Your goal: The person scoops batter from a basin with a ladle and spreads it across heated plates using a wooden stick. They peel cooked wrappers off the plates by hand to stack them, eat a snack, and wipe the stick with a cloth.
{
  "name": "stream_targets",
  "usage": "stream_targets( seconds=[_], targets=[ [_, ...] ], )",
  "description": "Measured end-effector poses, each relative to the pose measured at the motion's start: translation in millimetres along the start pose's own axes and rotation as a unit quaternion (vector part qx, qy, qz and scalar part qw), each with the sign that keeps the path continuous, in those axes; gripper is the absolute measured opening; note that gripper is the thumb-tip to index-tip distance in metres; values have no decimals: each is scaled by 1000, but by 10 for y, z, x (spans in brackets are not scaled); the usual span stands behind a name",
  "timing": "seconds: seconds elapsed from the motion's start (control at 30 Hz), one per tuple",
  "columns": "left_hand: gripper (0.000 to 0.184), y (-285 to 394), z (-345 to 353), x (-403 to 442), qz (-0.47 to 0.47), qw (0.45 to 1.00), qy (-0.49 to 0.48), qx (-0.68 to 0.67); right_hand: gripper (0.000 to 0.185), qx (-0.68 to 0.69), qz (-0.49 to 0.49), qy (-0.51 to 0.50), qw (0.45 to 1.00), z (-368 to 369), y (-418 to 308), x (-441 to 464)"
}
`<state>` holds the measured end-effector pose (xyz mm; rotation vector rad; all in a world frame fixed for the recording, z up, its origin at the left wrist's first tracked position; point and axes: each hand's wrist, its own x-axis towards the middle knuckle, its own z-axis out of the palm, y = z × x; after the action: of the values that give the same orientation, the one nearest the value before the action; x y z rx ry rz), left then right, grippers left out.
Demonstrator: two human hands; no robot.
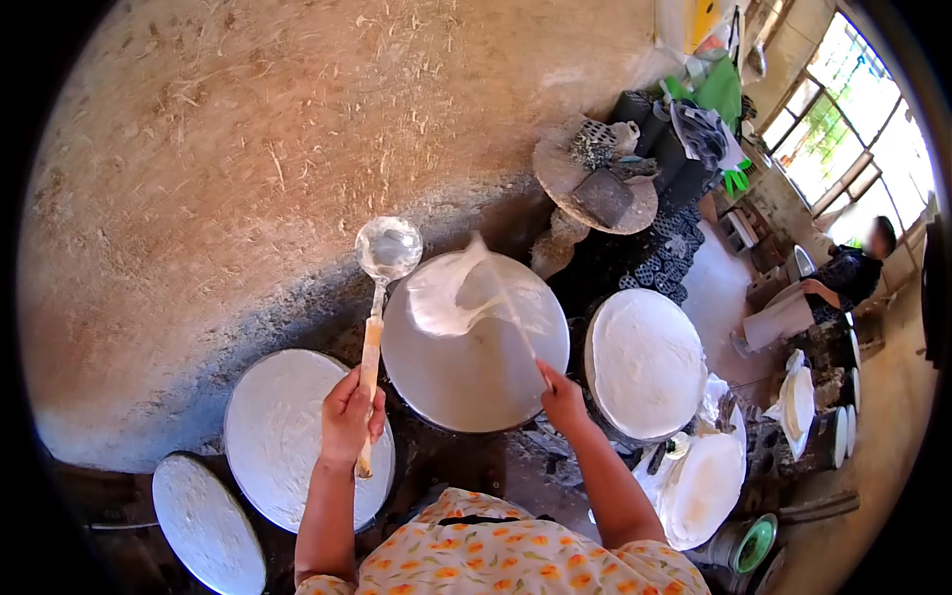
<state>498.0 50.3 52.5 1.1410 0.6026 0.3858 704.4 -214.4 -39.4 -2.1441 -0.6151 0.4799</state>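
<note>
My left hand (349,416) is closed round the wooden handle of a ladle (389,248), held upright left of a large round griddle (451,377). The ladle's metal bowl is at the top, coated with pale residue. My right hand (563,402) grips the near end of a long thin stick (509,300), which slants over the griddle to its far rim. Its far end is blurred, so its shape there is unclear. White batter (431,299) lies in a curved smear over the griddle's far left part; the near part looks greyish and thinly coated.
White-topped round surfaces flank the griddle, at left (288,426) and right (647,365). An earthen wall (258,149) rises behind. Perforated coal briquettes (664,263) and a cluttered round stand (555,164) are beyond. A person (843,278) sits at far right near a window.
</note>
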Motion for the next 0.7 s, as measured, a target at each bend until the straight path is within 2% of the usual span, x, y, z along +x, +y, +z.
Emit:
stream_targets(
  seconds=[0.03,0.07,0.1,0.17,0.2,0.23,0.3,0.33,0.43,0.47,0.5,0.57,0.6,0.63,0.7],
  targets=[
    [25,-31,16,-7,-1,1000,5,-7,58,21,-1,41,999,-2,-57,159],
    [24,-46,23,-22,-1,1000,11,-14,60,-4,85,-30,996,36,-137,236],
    [24,-39,22,-41,2,1000,17,-12,60,-1,81,-34,996,91,-97,211],
    [21,-28,15,-89,5,1000,20,7,59,14,-139,-83,987,253,88,-30],
    [19,-45,-32,-97,10,1000,11,24,55,47,-195,-72,977,219,146,-148],
    [19,-21,-15,-100,13,1000,15,24,55,48,-199,-75,976,64,110,-155],
    [17,8,44,-146,25,999,37,32,53,-13,4,-117,993,-212,52,-173],
    [17,4,81,-158,22,998,41,34,55,11,-14,-61,998,-149,134,-41],
    [17,-15,160,-167,4,998,68,5,54,12,21,-92,995,-79,-68,128],
    [18,-43,151,-188,14,998,66,7,54,-31,94,-195,976,-145,-242,32],
    [19,-57,156,-212,21,998,64,7,54,-29,92,-198,975,-217,-267,-40],
    [18,-9,204,-240,23,997,77,8,55,24,25,-219,975,-410,-105,-207],
    [17,15,233,-273,21,996,87,8,55,31,-128,-120,984,-313,288,-115],
    [17,21,252,-308,19,995,98,9,55,34,-128,-123,984,-317,230,-11],
    [17,-57,274,-301,20,996,88,3,55,24,-31,-73,997,-350,4,336]
  ],
)
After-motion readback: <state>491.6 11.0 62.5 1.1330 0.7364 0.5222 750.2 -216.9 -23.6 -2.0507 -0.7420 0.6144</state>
